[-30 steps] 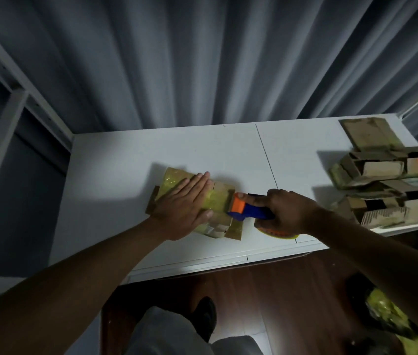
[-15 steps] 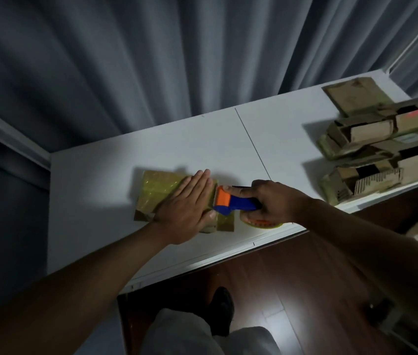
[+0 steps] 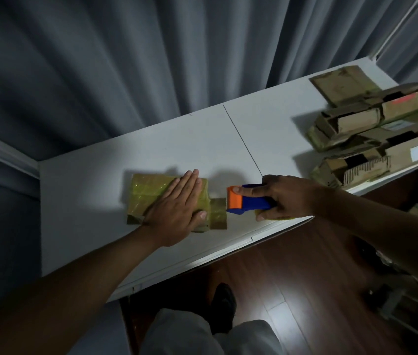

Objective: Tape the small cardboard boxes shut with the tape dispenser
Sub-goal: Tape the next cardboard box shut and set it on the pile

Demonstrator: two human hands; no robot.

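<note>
Head view: risk first. Tape strip [image 3: 218, 213] could tear crooked or lift if tape dispenser [image 3: 247, 200] yanks sideways off cardboard box [image 3: 149, 194]; box could skid if palm pressure slackens. Left hand [image 3: 177, 208] flat, fingers straight, pressing box top at white table [image 3: 95, 190] centre. Right hand [image 3: 288, 198] wraps dispenser handle, just right of box. Untaped boxes [image 3: 371, 129] piled far right.

One camera only, worn on the person's head, tilted forward and down. It looks steeply over the white surface [image 3: 182, 139] toward the curtain [image 3: 151, 60], close in, both forearms reaching from the frame's bottom.
</note>
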